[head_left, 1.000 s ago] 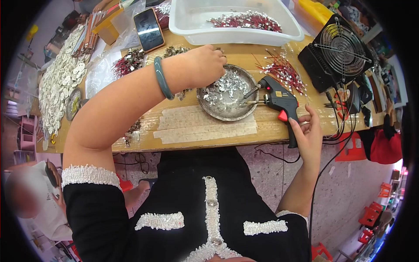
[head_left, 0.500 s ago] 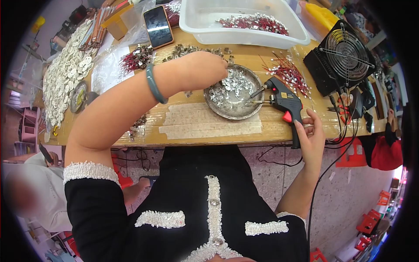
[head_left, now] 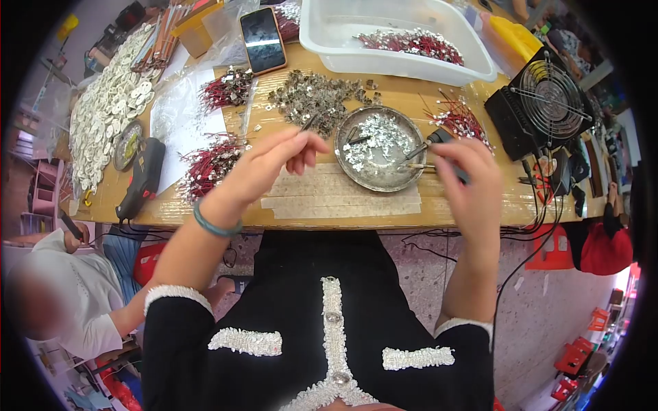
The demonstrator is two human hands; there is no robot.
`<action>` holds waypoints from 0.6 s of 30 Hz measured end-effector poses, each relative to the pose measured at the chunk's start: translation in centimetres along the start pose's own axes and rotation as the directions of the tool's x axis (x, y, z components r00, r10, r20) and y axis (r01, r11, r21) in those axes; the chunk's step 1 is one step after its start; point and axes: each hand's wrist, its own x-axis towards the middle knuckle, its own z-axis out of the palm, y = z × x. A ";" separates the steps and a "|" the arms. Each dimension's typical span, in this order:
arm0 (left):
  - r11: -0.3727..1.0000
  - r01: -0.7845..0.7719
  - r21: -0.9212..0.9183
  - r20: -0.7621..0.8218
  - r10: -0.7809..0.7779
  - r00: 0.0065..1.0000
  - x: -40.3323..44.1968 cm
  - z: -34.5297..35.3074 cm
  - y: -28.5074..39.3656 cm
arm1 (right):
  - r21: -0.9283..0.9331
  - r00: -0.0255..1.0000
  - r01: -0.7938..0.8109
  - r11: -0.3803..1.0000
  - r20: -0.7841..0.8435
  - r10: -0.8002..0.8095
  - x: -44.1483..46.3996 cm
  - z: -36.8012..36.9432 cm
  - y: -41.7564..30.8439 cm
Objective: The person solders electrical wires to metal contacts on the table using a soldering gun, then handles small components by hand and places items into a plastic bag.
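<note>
My left hand (head_left: pixel 271 161), wearing a green bangle (head_left: pixel 216 220), is raised left of the round metal dish (head_left: pixel 380 186). Its fingers are curled, and a thin dark tweezers-like tool (head_left: pixel 310 122) sticks out by the fingertips. Silvery bits (head_left: pixel 382 133) and a dark slim piece (head_left: pixel 358 140) lie in the dish. My right hand (head_left: pixel 473 175) hovers over the soldering gun (head_left: pixel 439 136), thumb and fingers apart, hiding most of it. The gun's tips reach over the dish's right rim. Small metal clips (head_left: pixel 312 99) are heaped behind my left hand.
Red-wired parts lie in piles (head_left: pixel 209 164) and in a white bin (head_left: pixel 404 65). Around the table are a phone (head_left: pixel 263 41), a fan (head_left: pixel 548 99), white discs (head_left: pixel 103 123), a second gun (head_left: pixel 142 179) and trailing cables. A co-worker (head_left: pixel 68 288) sits at left.
My left hand has moved left and down from above the dish, uncovering the clip heap. My right hand has risen from beside the gun's handle to in front of its body.
</note>
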 end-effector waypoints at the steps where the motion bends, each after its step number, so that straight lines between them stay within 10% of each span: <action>1: 0.987 0.020 -0.162 -0.003 -0.021 1.000 -0.9 0.5 -0.9 | -0.046 0.992 0.098 0.994 0.085 -0.094 1.3 1.1 -0.8; 10: 0.790 0.033 -0.612 0.007 -0.036 0.999 -3.8 2.2 -4.1 | -0.338 0.600 0.609 0.717 0.788 -0.137 9.4 9.9 -2.1; 18: 0.675 -0.015 -0.738 0.024 0.048 0.999 -3.9 1.6 -5.1 | -0.312 0.542 0.685 0.659 0.822 -0.174 10.3 11.3 -2.2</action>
